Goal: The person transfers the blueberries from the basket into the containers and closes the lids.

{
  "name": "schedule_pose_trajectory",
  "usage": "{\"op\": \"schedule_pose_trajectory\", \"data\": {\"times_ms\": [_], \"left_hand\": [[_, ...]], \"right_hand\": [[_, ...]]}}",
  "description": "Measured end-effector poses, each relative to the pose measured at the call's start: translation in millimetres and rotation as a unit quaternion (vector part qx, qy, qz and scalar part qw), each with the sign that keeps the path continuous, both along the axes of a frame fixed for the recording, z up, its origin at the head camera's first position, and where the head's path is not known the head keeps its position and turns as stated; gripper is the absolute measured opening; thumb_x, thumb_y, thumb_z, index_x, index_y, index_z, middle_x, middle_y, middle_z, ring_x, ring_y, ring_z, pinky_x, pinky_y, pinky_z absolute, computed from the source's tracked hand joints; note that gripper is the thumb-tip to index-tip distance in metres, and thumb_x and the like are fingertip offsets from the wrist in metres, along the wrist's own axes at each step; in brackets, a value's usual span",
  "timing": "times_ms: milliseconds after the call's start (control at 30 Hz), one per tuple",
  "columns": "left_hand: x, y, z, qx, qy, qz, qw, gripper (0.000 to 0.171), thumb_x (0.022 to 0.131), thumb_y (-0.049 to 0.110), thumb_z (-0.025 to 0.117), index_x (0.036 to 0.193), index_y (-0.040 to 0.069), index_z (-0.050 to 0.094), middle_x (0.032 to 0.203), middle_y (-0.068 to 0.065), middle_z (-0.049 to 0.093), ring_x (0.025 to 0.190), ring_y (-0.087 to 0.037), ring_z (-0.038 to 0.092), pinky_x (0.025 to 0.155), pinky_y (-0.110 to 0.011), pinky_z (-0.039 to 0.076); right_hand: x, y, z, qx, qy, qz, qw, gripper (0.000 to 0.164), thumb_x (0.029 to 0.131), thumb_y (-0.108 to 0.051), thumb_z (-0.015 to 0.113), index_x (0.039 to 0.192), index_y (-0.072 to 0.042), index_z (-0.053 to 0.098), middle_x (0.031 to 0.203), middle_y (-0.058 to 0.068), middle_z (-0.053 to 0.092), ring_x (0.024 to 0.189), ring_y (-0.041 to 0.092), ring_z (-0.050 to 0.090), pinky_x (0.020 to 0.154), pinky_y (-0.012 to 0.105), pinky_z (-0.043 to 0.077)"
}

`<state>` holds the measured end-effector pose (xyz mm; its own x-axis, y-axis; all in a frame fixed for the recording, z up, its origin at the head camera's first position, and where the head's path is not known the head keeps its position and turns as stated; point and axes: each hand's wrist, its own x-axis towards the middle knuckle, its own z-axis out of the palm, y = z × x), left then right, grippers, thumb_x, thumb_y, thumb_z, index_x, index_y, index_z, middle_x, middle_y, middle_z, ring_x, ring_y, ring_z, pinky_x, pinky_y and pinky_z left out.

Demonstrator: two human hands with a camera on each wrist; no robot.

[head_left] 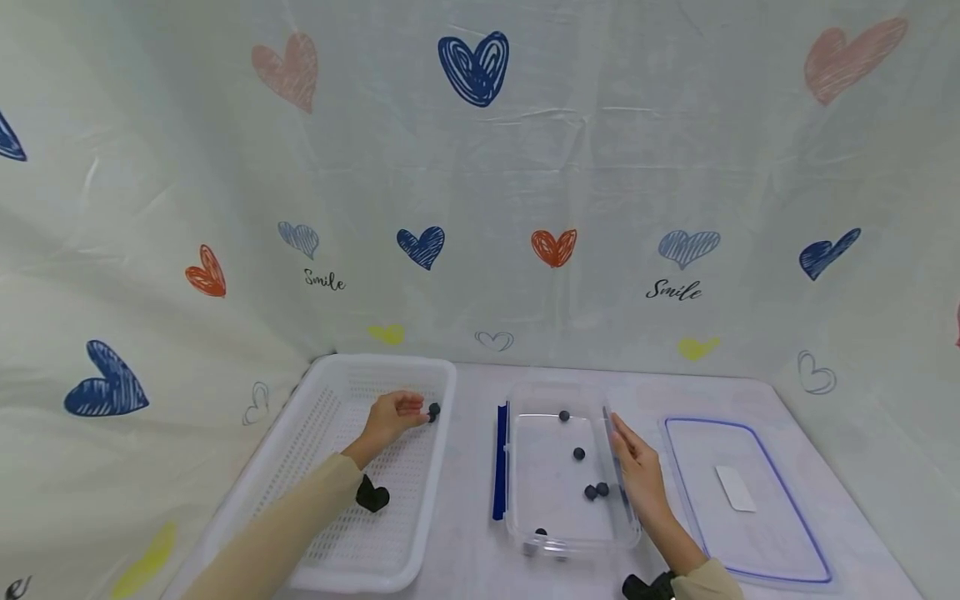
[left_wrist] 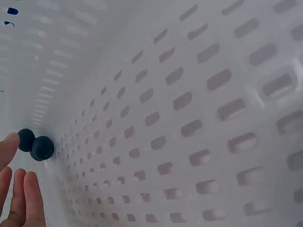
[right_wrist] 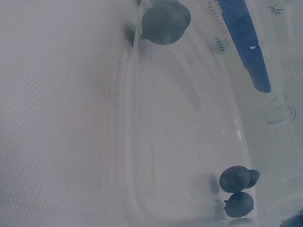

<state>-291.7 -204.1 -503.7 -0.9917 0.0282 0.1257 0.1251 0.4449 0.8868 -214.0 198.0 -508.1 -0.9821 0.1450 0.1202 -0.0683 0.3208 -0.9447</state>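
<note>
My left hand (head_left: 395, 421) reaches into the white basket (head_left: 448, 450), its fingers extended close to two dark blueberries (head_left: 433, 409) by the right wall. In the left wrist view the thumb (left_wrist: 7, 149) overlaps the edge of one blueberry (left_wrist: 26, 140), while a second blueberry (left_wrist: 43, 148) sits just beyond. The other fingers (left_wrist: 33, 198) are spread away from the thumb. My right hand (head_left: 641, 475) rests along the right side of a clear plastic container (head_left: 551, 467), fingers straight against its wall. Several blueberries (head_left: 579, 454) lie scattered on the container floor.
To the right of the container lies a clear lid (head_left: 780, 525) with a blue rim and a white label (head_left: 736, 488). A blue side clip (head_left: 500, 462) sticks out on the container's left. Behind the table hangs a heart-patterned sheet (head_left: 600, 183).
</note>
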Motion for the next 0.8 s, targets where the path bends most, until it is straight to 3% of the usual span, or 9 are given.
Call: {"op": "schedule_pose_trajectory", "data": {"times_ms": [200,300,400,633,800], "left_hand": [[-2.4,2,-8.1,-0.012,-0.012,0.014,0.9998,0.035,0.071,0.002,0.078,0.102,-0.007,0.064,0.095,-0.019,0.066,0.085,-0.025,0.065,0.075,-0.029,0.053],[-2.2,5,-10.4,-0.008,-0.018,0.017,0.9997,0.035,0.07,0.002,0.078,0.101,-0.007,0.064,0.094,-0.019,0.066,0.084,-0.024,0.065,0.074,-0.029,0.053],[-0.9,6,-11.9,-0.003,-0.022,0.022,0.9995,0.035,0.07,0.002,0.078,0.1,-0.008,0.064,0.094,-0.02,0.066,0.084,-0.025,0.065,0.075,-0.03,0.053],[-1.6,9,-16.8,-0.004,-0.014,0.027,0.9995,0.033,0.07,0.001,0.078,0.098,-0.007,0.064,0.092,-0.018,0.066,0.082,-0.024,0.065,0.073,-0.029,0.053],[-5.1,10,-22.1,-0.012,-0.011,0.03,0.9994,0.031,0.069,0.001,0.079,0.096,-0.005,0.064,0.09,-0.014,0.066,0.08,-0.021,0.065,0.072,-0.028,0.053]], "right_hand": [[0.7,0,0.4,-0.007,0.007,0.003,1.0,0.048,0.097,-0.034,0.045,0.14,-0.013,0.04,0.141,0.005,0.038,0.13,0.019,0.033,0.089,0.004,0.028],[1.0,0,0.8,-0.004,0.008,0.001,1.0,0.048,0.097,-0.034,0.044,0.139,-0.013,0.04,0.141,0.006,0.039,0.13,0.02,0.034,0.087,0.002,0.028],[1.1,0,1.3,0.003,0.005,-0.002,1.0,0.048,0.097,-0.036,0.044,0.139,-0.014,0.04,0.141,0.005,0.039,0.129,0.019,0.035,0.091,0.006,0.03],[0.4,0,0.2,0.002,0.005,-0.005,1.0,0.048,0.096,-0.036,0.045,0.139,-0.012,0.041,0.141,0.004,0.04,0.129,0.019,0.036,0.1,0.03,0.032],[0.2,0,-0.6,-0.001,0.01,-0.003,1.0,0.047,0.097,-0.033,0.045,0.139,-0.011,0.041,0.14,0.005,0.04,0.129,0.02,0.036,0.093,0.011,0.032]]}}
